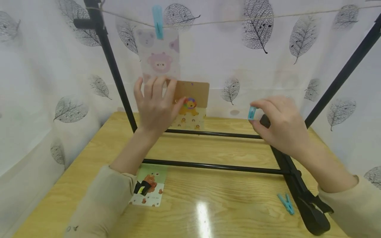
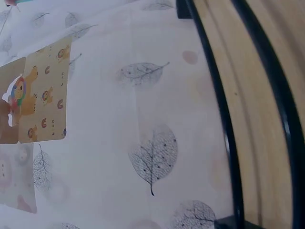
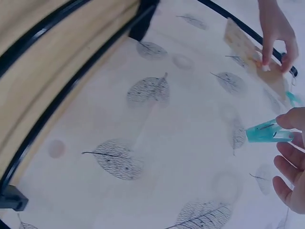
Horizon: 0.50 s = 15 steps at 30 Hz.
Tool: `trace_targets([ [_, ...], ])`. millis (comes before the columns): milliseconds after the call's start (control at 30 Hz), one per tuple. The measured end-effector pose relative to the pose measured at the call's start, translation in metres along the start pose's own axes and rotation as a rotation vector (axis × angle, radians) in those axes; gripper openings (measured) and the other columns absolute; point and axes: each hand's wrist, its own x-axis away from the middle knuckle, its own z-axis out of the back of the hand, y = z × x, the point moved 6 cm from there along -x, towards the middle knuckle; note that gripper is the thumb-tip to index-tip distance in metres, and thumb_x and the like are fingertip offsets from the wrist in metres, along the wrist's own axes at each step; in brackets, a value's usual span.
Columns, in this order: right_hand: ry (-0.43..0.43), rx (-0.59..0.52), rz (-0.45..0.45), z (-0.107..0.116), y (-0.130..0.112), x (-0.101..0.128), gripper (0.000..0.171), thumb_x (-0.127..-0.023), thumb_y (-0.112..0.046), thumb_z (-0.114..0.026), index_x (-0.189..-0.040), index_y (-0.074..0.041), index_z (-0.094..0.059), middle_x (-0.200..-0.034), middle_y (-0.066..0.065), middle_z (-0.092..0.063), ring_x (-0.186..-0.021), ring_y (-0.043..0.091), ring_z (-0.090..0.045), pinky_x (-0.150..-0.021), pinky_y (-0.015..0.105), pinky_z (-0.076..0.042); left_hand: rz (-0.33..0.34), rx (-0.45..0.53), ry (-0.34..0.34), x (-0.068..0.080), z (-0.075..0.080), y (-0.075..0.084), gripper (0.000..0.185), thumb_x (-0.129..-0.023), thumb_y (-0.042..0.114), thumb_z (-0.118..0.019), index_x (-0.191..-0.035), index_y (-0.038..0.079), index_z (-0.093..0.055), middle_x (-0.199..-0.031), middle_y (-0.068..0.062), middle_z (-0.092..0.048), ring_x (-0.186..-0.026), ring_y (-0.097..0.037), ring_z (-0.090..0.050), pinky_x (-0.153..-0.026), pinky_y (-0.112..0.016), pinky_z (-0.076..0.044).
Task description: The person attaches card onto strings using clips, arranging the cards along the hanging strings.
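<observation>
**Three cards, three blue clips**

The left hand point(image 1: 156, 105) held one lion card point(image 1: 190, 105) upright above the desk point(image 1: 208, 198), its fingers curled around the card's left edge. The right hand point(image 1: 282, 125) pinched one blue clip point(image 1: 252, 113) between thumb and forefinger, well apart from the card. A second clip point(image 1: 157, 21) fixed one pink bear card point(image 1: 159, 54) to the string point(image 1: 238, 19). A third clip point(image 1: 286, 203) and a third card point(image 1: 148, 190) lay on the desk.
</observation>
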Motion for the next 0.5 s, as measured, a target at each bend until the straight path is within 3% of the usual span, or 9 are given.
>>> trace_targets([
  [200, 0.184, 0.035, -0.02, 0.01, 0.002, -0.025, 0.029, -0.069, -0.003, -0.067, -0.097, 0.002, -0.062, -0.089, 0.018, -0.062, -0.084, 0.039, -0.052, -0.072, 0.052, -0.03, 0.031, 0.064, 0.047, -0.019, -0.009, 0.004, 0.038, -0.081, 0.036, -0.069, -0.103, 0.005, -0.062, -0.101, -0.011, -0.057, -0.1, -0.029, -0.048, -0.101, -0.052, -0.023],
  [367, 0.378, 0.093, -0.026, 0.011, -0.002, -0.041, 0.022, -0.072, -0.005, -0.067, -0.092, 0.002, -0.063, -0.086, 0.019, -0.061, -0.088, 0.039, -0.052, -0.088, 0.05, -0.031, 0.027, 0.051, 0.03, -0.033, -0.018, 0.009, 0.038, -0.083, 0.036, -0.067, -0.105, 0.006, -0.062, -0.101, -0.011, -0.057, -0.101, -0.029, -0.047, -0.103, -0.053, -0.021],
  [500, 0.462, 0.097, -0.018, 0.013, -0.006, -0.052, 0.018, -0.075, -0.007, -0.066, -0.091, 0.001, -0.063, -0.086, 0.018, -0.061, -0.09, 0.037, -0.052, -0.092, 0.048, -0.029, 0.037, 0.03, 0.005, -0.042, -0.024, 0.011, 0.038, -0.084, 0.036, -0.065, -0.106, 0.005, -0.062, -0.103, -0.012, -0.057, -0.102, -0.029, -0.047, -0.104, -0.052, -0.02],
])
